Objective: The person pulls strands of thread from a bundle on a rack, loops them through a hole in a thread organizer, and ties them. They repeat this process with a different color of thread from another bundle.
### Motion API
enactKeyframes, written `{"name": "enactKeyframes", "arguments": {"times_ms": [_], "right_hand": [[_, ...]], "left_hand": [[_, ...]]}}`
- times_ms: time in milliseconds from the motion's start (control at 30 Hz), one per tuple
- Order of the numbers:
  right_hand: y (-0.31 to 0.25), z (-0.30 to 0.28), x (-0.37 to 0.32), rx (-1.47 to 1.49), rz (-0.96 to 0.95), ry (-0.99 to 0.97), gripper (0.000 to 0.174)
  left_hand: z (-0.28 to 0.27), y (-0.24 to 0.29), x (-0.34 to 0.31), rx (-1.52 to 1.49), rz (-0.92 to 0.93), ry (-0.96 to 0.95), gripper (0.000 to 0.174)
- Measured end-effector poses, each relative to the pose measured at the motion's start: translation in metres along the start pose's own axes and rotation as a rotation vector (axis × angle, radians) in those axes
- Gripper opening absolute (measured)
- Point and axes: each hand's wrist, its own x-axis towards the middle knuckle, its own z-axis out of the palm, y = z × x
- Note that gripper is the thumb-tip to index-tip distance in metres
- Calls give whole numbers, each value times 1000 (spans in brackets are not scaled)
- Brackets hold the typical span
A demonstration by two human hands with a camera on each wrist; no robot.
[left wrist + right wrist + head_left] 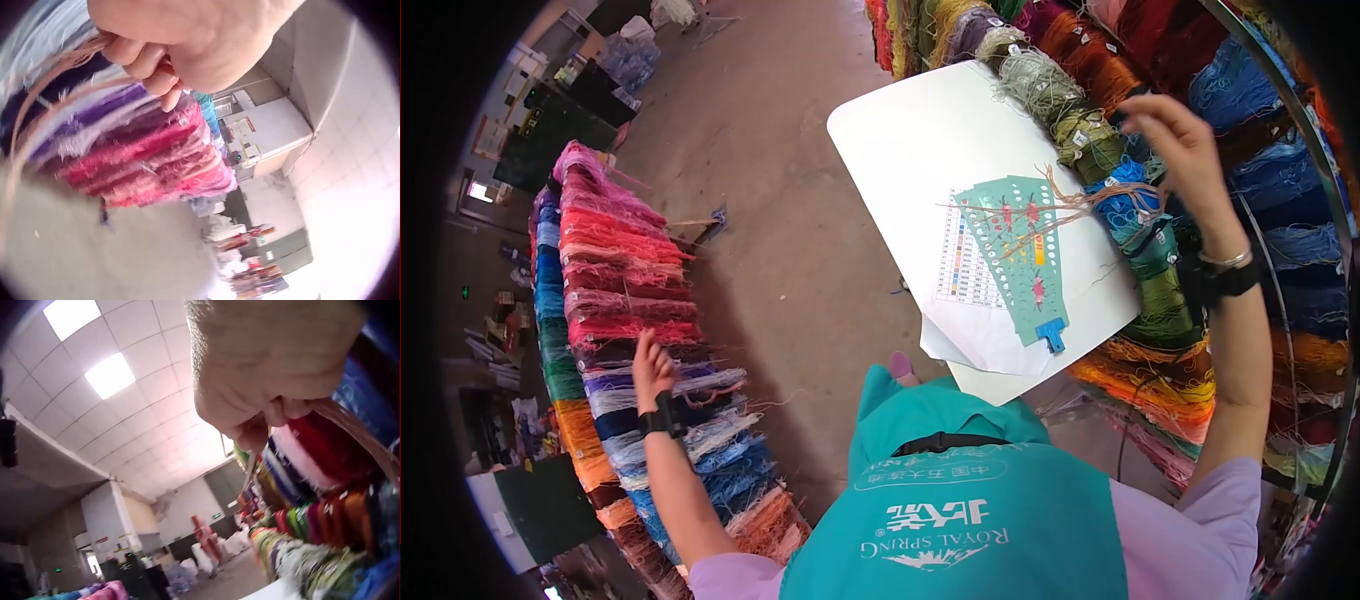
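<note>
- thread skeins (630,300): loose fibre, matt, fuzzy at the ends.
- tan strands (1100,200): fine twisted fibre, matt.
- white sheet (920,150): paper, smooth, matt.
- teal card (1025,292): stiff, smooth, punched; its clip (1052,336) blue plastic.
- bracelet (1228,261): glossy metal.
- floor (770,200): bare concrete, dull, rough.

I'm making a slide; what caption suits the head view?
Left hand grips strands on one thread rack; right hand pinches tan threads over a green card.

- The row of thread skeins (1170,310) at 3 o'clock bears a white board (920,130) on top.
- 2 things on the board: a colour chart sheet (960,275) and, overlapping it, a teal punched card (1012,262) with tan threads (1090,205).
</note>
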Motion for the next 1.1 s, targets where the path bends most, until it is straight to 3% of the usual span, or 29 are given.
{"name": "enactKeyframes", "arguments": {"times_ms": [67, 100, 133, 267, 367, 533, 633, 733, 767, 900, 967, 1100], "right_hand": [[-2, 43, -8, 165, 57, -136, 16], [-1, 64, -12, 163, 62, -186, 13], [2, 86, -17, 284, 127, -246, 12], [-24, 139, -31, 428, 347, -488, 39], [-28, 161, -39, 555, 376, -545, 49], [-5, 176, -52, 732, 329, -513, 52], [0, 176, -53, 436, 311, -425, 38], [10, 190, -55, 100, 152, -195, 18], [15, 200, -54, 124, 36, 1, 11], [54, 205, -37, 299, 364, 28, 13], [76, 208, -23, 299, 423, -31, 13], [95, 224, -16, 160, 458, -59, 16]], "left_hand": [[126, -43, -31, -16, -12, -159, 16], [163, -63, -34, -33, -44, -321, 24], [202, -85, -42, 26, -40, -334, 36], [325, -161, -73, 122, -202, -735, 49], [388, -198, -94, 346, -199, -852, 46], [417, -221, -101, 436, -195, -834, 21], [420, -231, -97, 496, -175, -680, 19], [422, -243, -88, 360, -309, -564, 16], [425, -245, -86, 329, -304, -541, 15], [439, -242, -80, 287, -260, -446, 18], [445, -241, -75, 340, -215, -418, 25], [455, -252, -64, 309, -294, -372, 22]]}}
